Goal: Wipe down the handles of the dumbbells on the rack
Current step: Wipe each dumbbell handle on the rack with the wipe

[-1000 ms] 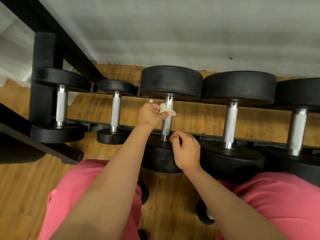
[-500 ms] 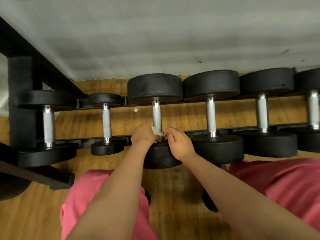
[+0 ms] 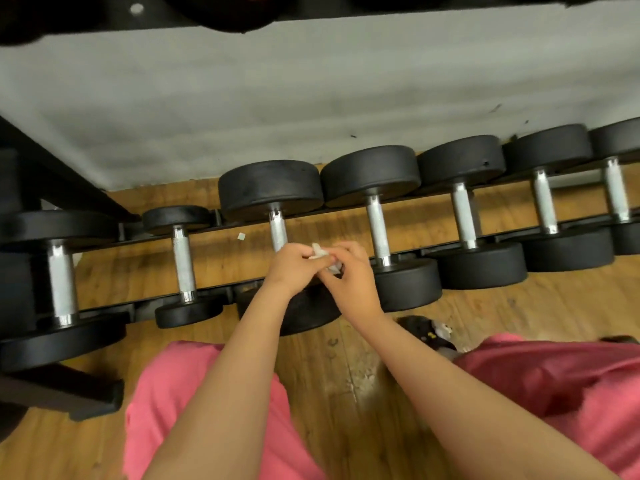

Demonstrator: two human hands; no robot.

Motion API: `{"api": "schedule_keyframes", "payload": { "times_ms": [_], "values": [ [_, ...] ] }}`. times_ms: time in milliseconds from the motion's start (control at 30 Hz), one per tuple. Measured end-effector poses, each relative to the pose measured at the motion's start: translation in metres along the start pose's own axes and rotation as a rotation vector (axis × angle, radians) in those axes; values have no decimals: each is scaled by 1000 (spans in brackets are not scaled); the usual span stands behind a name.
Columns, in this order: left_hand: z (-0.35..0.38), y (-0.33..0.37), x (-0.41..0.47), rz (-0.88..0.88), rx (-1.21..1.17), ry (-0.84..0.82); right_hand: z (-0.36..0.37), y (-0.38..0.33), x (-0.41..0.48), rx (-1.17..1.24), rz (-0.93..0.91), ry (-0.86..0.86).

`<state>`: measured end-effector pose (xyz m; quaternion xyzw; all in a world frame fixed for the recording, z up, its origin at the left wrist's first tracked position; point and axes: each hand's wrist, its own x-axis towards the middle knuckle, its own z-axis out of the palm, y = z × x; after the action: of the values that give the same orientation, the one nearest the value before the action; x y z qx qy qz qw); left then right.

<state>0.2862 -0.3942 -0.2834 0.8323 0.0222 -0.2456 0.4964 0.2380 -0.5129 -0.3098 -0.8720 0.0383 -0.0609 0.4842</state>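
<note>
Several black dumbbells with silver handles lie in a row on a low black rack [image 3: 221, 291]. My left hand [image 3: 292, 266] and my right hand [image 3: 349, 275] meet above the near end of the third dumbbell's handle [image 3: 278, 232]. Both pinch a small crumpled white wipe [image 3: 320, 254] between them. The lower half of that handle is hidden behind my hands. To its left sit a small dumbbell [image 3: 182, 265] and a large one [image 3: 61, 282]. On the right, the neighbouring dumbbell [image 3: 378, 233] comes first, with more beyond it.
A grey wall [image 3: 311, 98] rises behind the rack above the wooden floor [image 3: 363, 382]. A small white scrap [image 3: 241, 236] lies on the floor under the rack. A dark shoe [image 3: 424, 329] is by my right forearm. My pink-clad knees fill the bottom.
My left hand slid with the wipe from the top of the third handle down to its near end. My right hand came up to the wipe. The view pulled back and shifted right.
</note>
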Motion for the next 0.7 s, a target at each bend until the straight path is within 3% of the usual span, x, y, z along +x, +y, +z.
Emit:
{"api": "schedule_keyframes", "payload": {
  "times_ms": [133, 367, 467, 700],
  "values": [
    [20, 5, -11, -4, -9, -128, -42, 22, -20, -75, 28, 55],
    [38, -32, -28, 121, 508, 337, -120, 73, -42, -187, 127, 104],
    [51, -43, -32, 173, 726, 423, -121, 80, -44, -273, 33, 102],
    [54, -44, -29, 131, 692, 436, -77, 79, -48, -493, -296, -118]
  ]
}}
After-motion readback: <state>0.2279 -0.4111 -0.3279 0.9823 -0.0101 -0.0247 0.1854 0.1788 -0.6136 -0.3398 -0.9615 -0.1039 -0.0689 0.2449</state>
